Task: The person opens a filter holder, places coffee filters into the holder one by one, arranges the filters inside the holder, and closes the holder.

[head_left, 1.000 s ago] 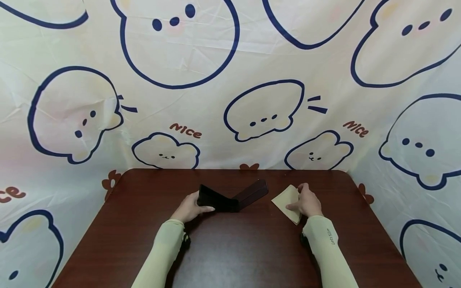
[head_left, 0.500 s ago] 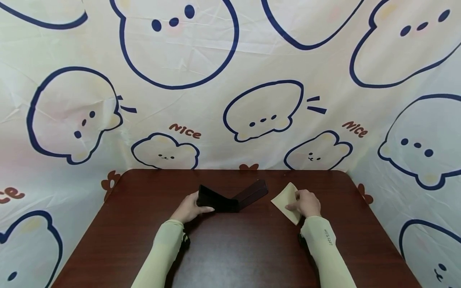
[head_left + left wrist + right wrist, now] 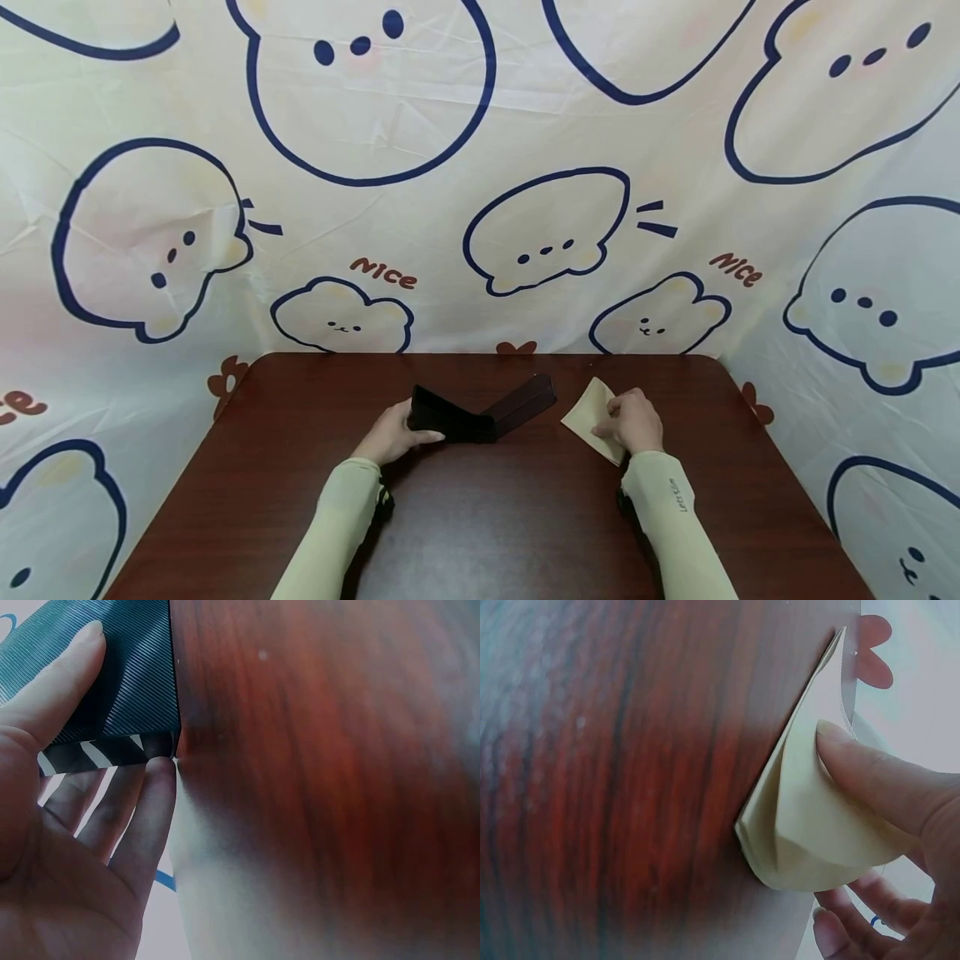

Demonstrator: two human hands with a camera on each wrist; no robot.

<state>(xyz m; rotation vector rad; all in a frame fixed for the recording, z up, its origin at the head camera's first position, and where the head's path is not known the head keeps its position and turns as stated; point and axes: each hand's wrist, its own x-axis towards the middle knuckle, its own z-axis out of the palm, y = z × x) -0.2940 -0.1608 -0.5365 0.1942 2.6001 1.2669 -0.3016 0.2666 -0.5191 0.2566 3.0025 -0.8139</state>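
My left hand (image 3: pixel 390 435) holds one end of a black ribbed case (image 3: pixel 450 417) that stands opened out on the table. In the left wrist view the thumb lies along the ribbed face of the case (image 3: pixel 135 675), and the fingers are at its striped edge. The other half of the case, a dark shiny flap, slants up to the right. To the right of it, my right hand (image 3: pixel 633 421) pinches a folded pale yellow cloth (image 3: pixel 588 417). In the right wrist view the thumb presses on the bent layers of the cloth (image 3: pixel 810 802), with the fingers behind.
Both hands are above a dark reddish-brown wooden table (image 3: pixel 510 517) with rounded far corners. A pale curtain (image 3: pixel 435 225) printed with blue cartoon outlines hangs behind it and at both sides.
My right hand has shifted slightly left and its fingers have drawn in on the cloth, whose far corner is more bent and raised. The left hand and the case stay practically still.
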